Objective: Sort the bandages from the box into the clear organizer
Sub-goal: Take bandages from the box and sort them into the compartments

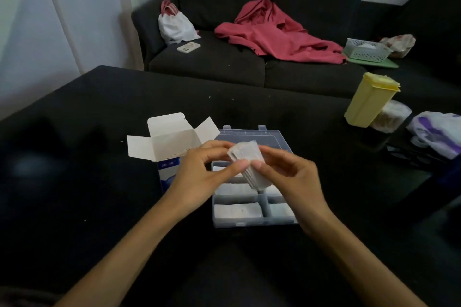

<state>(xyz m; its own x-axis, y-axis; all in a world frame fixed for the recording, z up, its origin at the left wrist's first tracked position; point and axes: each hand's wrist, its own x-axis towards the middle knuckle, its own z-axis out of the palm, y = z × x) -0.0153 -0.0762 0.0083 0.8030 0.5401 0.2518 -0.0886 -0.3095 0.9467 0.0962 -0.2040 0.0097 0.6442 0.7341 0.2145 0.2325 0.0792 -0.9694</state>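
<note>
Nearest on the black cloth-covered table (74, 207), two bare forearms reach in from the near edge, and the left hand (199, 169) and right hand (284, 172) meet over the clear plastic compartment organizer (239, 225). Both hands pinch one small stack of white wrapped bandages (249, 164) between thumb and curled fingertips, the stack held tilted above the organizer's middle compartments. White bandages already lie in several compartments; the organizer's clear hinged lid (252, 136) lies open on the far side. Just left of the organizer, touching it, stands the white and blue cardboard bandage box (172, 142), flaps open; its blue print is too blurred to read. Farther right a pale yellow lidded plastic container (369, 99) stands tilted beside a crumpled white and purple plastic bag (436, 132). Beyond the table, the dark sofa (212, 67) carries a red garment (274, 32), a white drawstring bag (177, 25), a phone (188, 47) and a pale mesh basket (366, 50).
</note>
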